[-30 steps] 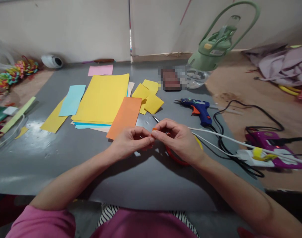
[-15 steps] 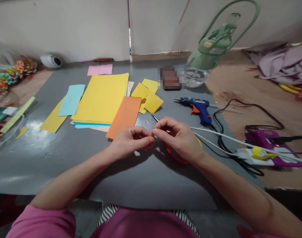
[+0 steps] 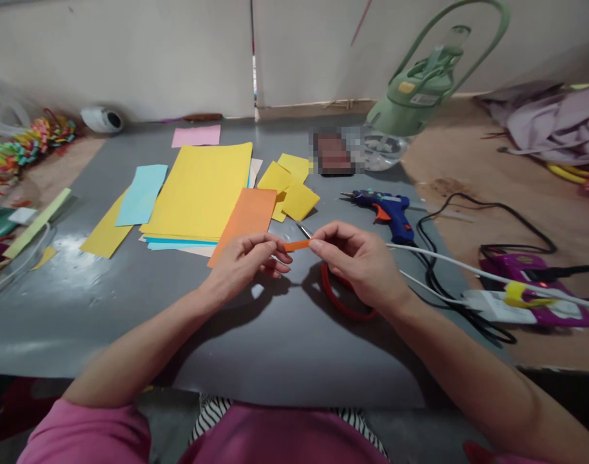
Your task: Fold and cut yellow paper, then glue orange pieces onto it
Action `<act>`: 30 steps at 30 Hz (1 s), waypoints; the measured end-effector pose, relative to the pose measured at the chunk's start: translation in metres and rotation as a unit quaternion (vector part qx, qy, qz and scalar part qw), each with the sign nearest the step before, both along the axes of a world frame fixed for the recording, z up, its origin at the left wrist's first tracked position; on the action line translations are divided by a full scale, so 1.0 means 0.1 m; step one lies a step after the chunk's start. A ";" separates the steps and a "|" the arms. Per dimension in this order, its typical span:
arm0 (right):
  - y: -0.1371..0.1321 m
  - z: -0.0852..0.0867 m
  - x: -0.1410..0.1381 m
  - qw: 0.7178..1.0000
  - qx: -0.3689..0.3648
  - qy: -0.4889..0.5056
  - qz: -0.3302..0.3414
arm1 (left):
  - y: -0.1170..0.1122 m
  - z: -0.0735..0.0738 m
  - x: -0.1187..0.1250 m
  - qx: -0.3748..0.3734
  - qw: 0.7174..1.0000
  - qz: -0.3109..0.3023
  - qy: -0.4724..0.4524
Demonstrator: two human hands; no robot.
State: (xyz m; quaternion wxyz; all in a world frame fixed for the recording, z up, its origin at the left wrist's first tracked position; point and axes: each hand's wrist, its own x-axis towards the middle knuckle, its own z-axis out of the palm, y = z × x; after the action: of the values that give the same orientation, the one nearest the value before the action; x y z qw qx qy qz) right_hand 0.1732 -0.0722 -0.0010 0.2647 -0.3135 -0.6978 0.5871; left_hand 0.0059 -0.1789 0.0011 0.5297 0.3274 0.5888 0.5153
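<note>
A narrow orange paper strip stretches between my two hands above the grey table covering. My left hand pinches its left end, and my right hand grips the right end between thumb and fingers. Below my right hand lie red-handled scissors; their metal tip points away, and part of the handles is hidden by the hand. An orange paper rectangle lies just beyond my left hand, overlapping a stack of yellow sheets with blue and white sheets beneath.
Small yellow pieces lie behind my hands. To the right are a blue glue gun, tangled cables and a purple-white power strip. A green-topped bottle and a phone stand at the back. A light blue sheet lies left.
My hands have moved apart, and more of the orange strip now shows between them. Earlier the fingertips were close together around it.
</note>
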 end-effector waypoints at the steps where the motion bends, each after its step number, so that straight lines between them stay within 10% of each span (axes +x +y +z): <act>1: 0.00 0.00 0.00 1.000 -0.002 -0.001 0.000 | 0.00 -0.01 0.00 0.004 1.000 0.000 0.004; 30: 0.00 -0.03 0.00 0.999 0.006 -0.028 0.035 | 0.02 -0.06 -0.01 -0.011 0.999 -0.047 -0.011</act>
State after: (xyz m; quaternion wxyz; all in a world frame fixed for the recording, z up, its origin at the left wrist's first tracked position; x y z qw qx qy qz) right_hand 0.1727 -0.0726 -0.0035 0.2264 -0.3038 -0.7192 0.5824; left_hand 0.0047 -0.1772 -0.0047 0.5634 0.3428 0.5728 0.4868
